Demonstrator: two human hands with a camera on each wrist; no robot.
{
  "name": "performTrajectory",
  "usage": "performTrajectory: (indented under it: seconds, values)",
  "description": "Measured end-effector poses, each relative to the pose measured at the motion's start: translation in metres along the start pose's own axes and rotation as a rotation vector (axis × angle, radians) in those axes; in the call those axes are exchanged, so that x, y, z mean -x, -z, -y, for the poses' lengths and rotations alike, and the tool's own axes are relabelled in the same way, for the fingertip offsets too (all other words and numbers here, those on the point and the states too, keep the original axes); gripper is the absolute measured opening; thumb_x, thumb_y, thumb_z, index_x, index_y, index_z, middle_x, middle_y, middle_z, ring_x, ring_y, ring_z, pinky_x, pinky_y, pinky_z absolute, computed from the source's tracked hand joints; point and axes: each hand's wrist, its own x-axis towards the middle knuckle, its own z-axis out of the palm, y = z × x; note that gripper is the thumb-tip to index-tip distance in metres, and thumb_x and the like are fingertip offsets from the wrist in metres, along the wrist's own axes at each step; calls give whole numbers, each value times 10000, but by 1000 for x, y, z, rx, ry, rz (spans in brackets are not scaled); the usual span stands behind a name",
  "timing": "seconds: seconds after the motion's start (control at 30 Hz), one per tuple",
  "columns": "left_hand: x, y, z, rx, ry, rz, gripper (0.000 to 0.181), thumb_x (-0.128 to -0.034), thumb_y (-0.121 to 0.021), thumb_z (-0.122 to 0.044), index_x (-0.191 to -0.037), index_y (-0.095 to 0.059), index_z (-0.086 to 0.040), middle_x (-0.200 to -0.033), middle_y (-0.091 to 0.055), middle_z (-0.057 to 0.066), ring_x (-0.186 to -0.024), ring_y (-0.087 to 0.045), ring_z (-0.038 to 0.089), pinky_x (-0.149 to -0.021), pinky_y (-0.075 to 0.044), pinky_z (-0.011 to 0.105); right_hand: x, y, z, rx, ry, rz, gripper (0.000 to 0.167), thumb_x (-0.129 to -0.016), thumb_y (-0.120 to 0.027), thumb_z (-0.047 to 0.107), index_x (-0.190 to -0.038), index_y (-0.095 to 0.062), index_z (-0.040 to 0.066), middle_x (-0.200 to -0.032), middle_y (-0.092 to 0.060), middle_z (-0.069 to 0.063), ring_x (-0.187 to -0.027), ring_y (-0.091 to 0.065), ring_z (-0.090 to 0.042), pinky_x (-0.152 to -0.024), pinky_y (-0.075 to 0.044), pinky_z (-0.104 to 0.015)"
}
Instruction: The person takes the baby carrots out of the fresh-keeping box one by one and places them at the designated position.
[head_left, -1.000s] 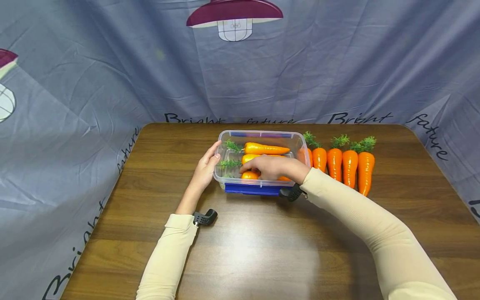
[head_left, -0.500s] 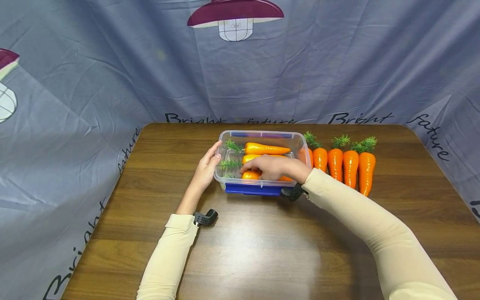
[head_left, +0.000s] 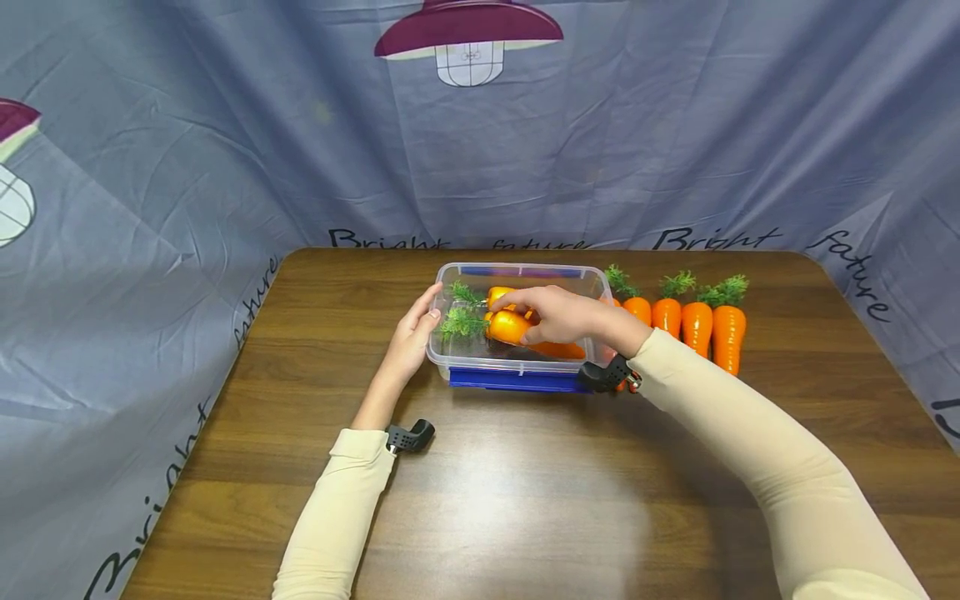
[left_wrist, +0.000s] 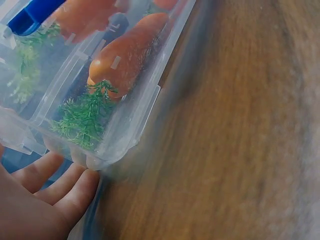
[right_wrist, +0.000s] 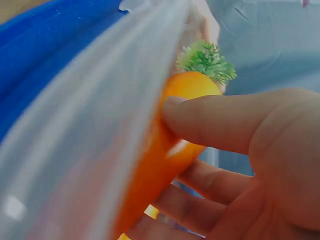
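A clear plastic box (head_left: 480,363) with blue clasps holds orange carrots with green tops. My right hand (head_left: 558,315) reaches into it and grips a carrot (head_left: 508,327), thumb on top and fingers beneath, as the right wrist view shows. That carrot slants, its green top toward the box's left end and its tip to the right near the front wall. Behind it lies another carrot (left_wrist: 127,55) along the far wall, partly covered by my right hand in the head view. My left hand (head_left: 408,337) rests against the box's left end, its fingers (left_wrist: 75,195) extended and touching the wall.
Right of the box, several carrots (head_left: 697,325) lie side by side on the wooden table (head_left: 525,500), tops pointing away; my right forearm covers some. A grey-blue curtain (head_left: 637,150) hangs behind the table and along its sides.
My right hand has risen from the box's front side and shifted back and right, lifting the gripped carrot away from the front wall. My left hand has stayed at the box's left end.
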Motion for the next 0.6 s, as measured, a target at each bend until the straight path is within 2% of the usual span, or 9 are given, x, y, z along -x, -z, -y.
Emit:
performTrajectory:
  seconds: [0.13,0.3,0.43,0.53,0.6]
  values:
    - [1,0,1,-6,0,1,494,-1087,-379,-89,-1577,-347,-38,-1673,-289,177,-1547,-282,372,-1268,-292,509,7,8,-5,-54,5,-81,584,-904,-719,-5,-1449,-518,52,-1388,-601,-190,-1147,-637,-342,-995,-574,-495]
    - [1,0,2,-11,3,3,491,-1091,-374,-107,-1578,-352,-51,-1677,-288,162,-1559,-263,349,-1269,-292,505,18,21,-12,-158,-30,-188,601,-932,-697,12,-1486,-469,58,-1313,-638,-217,-1120,-668,-350,-973,-583,-496]
    - [1,0,3,-5,4,11,493,-1093,-373,-112,-1583,-346,-58,-1684,-273,154,-1562,-255,345,-1269,-294,504,30,34,-17,-267,-90,-260,598,-964,-654,18,-1515,-425,69,-1269,-631,-253,-1025,-703,-345,-824,-627,-443]
    - [1,0,3,0,3,14,494,-1093,-374,-112,-1583,-344,-56,-1686,-268,152,-1563,-254,344,-1267,-297,506,42,45,-22,-367,-160,-297,596,-997,-626,65,-1542,-389,111,-1227,-624,-249,-918,-690,-274,-693,-615,-397]
    - [1,0,2,3,0,11,493,-1092,-376,-107,-1581,-345,-47,-1684,-272,159,-1561,-258,348,-1267,-297,508,51,52,-26,-432,-204,-318,597,-1014,-613,108,-1557,-366,146,-1226,-620,-231,-881,-681,-221,-659,-612,-406]
